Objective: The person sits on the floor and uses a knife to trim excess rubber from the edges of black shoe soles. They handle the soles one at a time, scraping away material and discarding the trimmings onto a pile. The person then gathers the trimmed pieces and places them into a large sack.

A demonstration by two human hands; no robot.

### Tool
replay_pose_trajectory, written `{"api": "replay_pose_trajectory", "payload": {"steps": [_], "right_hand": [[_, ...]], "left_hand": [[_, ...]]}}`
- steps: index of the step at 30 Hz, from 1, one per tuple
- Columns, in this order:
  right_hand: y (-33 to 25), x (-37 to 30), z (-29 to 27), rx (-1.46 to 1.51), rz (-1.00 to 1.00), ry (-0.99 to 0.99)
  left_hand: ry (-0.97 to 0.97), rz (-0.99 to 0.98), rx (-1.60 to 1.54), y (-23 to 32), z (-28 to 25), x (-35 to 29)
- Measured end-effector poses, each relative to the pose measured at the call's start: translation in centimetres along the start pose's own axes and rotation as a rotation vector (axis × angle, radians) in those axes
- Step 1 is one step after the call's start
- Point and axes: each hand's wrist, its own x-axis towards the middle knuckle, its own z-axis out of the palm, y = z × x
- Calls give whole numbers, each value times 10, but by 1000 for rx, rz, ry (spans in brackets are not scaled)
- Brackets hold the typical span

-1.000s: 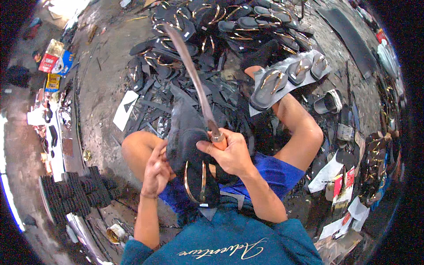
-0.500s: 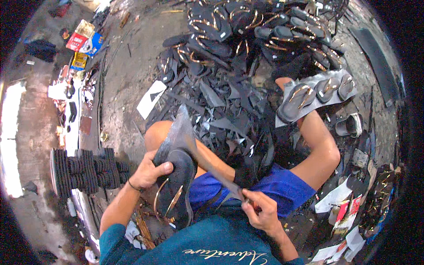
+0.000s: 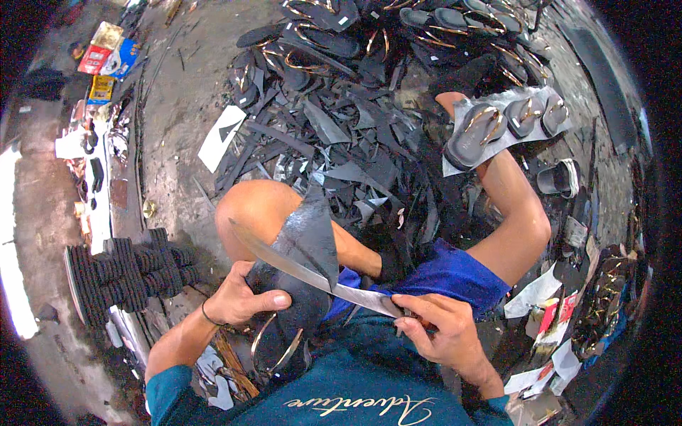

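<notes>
While the left hand clasps the near-left edge of a black sandal, its thumb lies flat across the upper face, pointing right; the other fingers pass underneath and are hidden, so how tightly they curl cannot be told. A dark band circles that wrist. To the right of the sandal, the right hand is closed around the handle of a long knife, index finger stretched toward the blade and thumb bent below it; most of the handle is covered by the hand.

The sandal rests above the lap, its gold-trimmed straps on the side nearest the body. From its far end spreads a pointed dark sheet. The blade slants across this sheet, its tip reaching past the left edge, in line with the bent left knee; whether the edge presses into the sheet cannot be told.

Beyond the sandal lies a heap of black scraps, with more sandals piled farther off. Left of the sandal stand stacked dark pieces. Well to its upper right, a grey sheet carries three strapped sandals.
</notes>
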Motion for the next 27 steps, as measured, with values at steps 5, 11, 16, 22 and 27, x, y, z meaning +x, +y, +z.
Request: {"api": "replay_pose_trajectory", "payload": {"steps": [5, 11, 16, 22, 27], "right_hand": [[-16, 23, -17, 42, -20, -91], [-19, 68, -23, 160, -16, -470], [-2, 57, 7, 937, -68, -100], [28, 49, 61, 1041, -18, 182], [25, 39, 62, 781, -53, 296]], "left_hand": [[-129, 21, 116, 6, 12, 8], [-367, 60, 380, 22, 27, 16], [-152, 296, 1012, 126, 44, 32], [-543, 26, 496, 21, 55, -11], [199, 326, -873, -19, 116, 57]]}}
